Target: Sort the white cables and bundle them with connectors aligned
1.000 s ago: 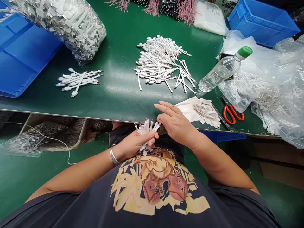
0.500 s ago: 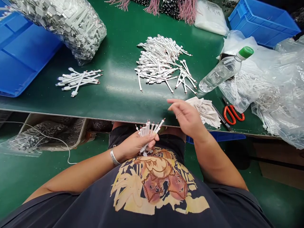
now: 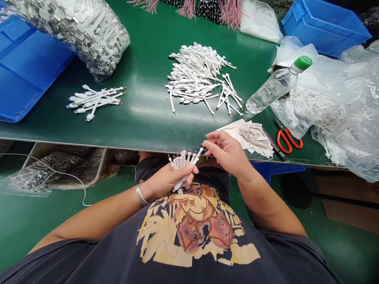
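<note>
The bundle of white cables (image 3: 183, 161) sits in the person's left hand (image 3: 166, 180), over the lap at the table (image 3: 142, 128) edge, its wire ends fanned upward. That hand is closed, thumb pressing the cables against curled fingers. The right hand (image 3: 227, 153) has bent fingers, its fingertips at the rightmost cable's tip; whether they pinch it cannot be told. Beyond both hands lies a pile of cables (image 3: 195, 75).

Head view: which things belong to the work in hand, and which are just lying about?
In hand or likely part of it:
- left hand, gripping a fan of white cables
- right hand, fingers at the tip of one
- large pile and small pile of similar cables

Seemingly just lying about:
- green-capped bottle
- red-handled scissors
- crumpled cloth
</note>
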Action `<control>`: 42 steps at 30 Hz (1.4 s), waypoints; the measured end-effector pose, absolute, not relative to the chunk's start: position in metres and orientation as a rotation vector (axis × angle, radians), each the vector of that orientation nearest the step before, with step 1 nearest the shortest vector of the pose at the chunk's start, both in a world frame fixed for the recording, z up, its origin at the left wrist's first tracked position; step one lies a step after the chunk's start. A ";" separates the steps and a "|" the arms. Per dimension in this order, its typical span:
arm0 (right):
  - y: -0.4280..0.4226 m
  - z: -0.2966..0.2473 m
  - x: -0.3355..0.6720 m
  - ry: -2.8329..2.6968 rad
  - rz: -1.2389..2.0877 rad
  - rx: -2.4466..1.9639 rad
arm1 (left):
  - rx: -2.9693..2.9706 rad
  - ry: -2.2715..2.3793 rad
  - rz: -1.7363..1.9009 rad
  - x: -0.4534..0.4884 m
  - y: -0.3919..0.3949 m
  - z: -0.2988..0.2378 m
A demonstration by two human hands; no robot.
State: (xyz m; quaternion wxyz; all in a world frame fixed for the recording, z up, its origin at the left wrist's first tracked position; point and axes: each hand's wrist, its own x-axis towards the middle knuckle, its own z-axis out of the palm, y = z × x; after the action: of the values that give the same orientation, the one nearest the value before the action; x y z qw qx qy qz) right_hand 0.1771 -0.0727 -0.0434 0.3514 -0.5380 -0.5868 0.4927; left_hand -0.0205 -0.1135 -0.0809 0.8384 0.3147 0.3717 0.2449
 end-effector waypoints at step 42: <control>-0.063 -0.059 0.156 -1.756 0.890 -1.285 | 1.792 1.027 1.028 -0.015 -0.011 -0.032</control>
State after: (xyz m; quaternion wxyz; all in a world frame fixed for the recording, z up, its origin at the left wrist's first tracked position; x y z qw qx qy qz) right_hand 0.1562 -0.0632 -0.0587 0.3849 -0.5045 -0.6894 0.3493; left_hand -0.0148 -0.0107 -0.0319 0.4053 0.7101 0.4070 0.4073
